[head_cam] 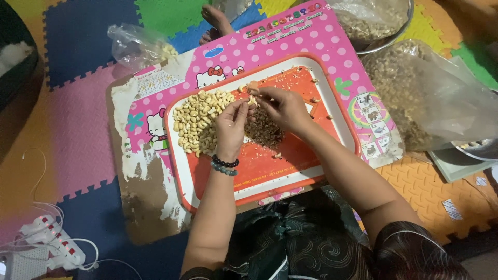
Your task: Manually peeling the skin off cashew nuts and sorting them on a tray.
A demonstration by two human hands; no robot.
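Both hands work over a red tray (270, 171) with a white rim. The left hand (231, 124) and right hand (282, 106) meet fingertip to fingertip, pinching a single cashew nut (252, 99) above a brown heap of skins (263, 129). Peeled cashews (197, 122) lie piled left of the hands. The tray rests on a pink polka-dot table (316, 41). A clear plastic bag (425, 98) of unpeeled nuts lies at the right.

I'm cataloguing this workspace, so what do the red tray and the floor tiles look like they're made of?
The red tray looks like moulded plastic: smooth, slightly glossy, with a rounded white rim. The floor tiles look like soft foam, matte, with jigsaw-toothed interlocking edges in several colours.
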